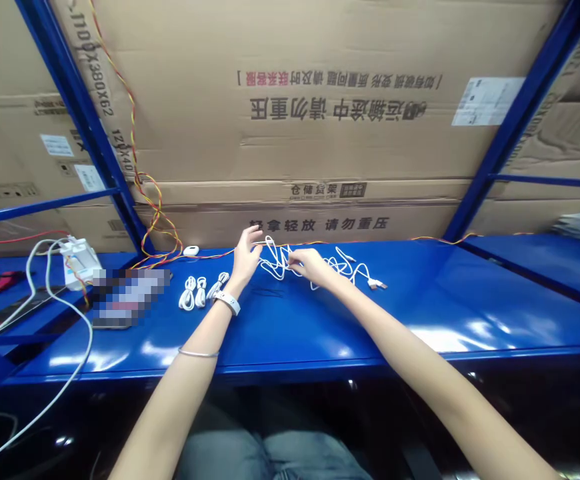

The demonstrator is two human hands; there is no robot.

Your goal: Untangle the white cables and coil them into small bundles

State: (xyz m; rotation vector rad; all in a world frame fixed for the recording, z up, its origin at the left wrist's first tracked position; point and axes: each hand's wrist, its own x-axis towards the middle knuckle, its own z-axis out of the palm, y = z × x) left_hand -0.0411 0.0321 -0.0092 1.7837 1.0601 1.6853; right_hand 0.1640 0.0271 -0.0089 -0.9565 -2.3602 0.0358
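A loose white USB cable [343,265] lies in loops on the blue shelf [320,320], its plug end pointing to the right. My right hand [311,264] is closed, thumb and fingers pinching part of this cable. Just left of the loops, my left hand [247,259] is raised with its fingers apart; the cable runs close to its thumb, and I cannot tell whether they touch. Beside the left wrist are coiled white cables [188,293], tied into small bundles. Thin black ties [267,292] lie between my forearms.
Large cardboard boxes [295,147] stand behind the shelf, between blue posts [485,173]. At left are a blurred phone-like slab [129,300], a white charger [81,262] with cords, and red-yellow wires [157,217]. A small white case [191,251] sits near the back edge.
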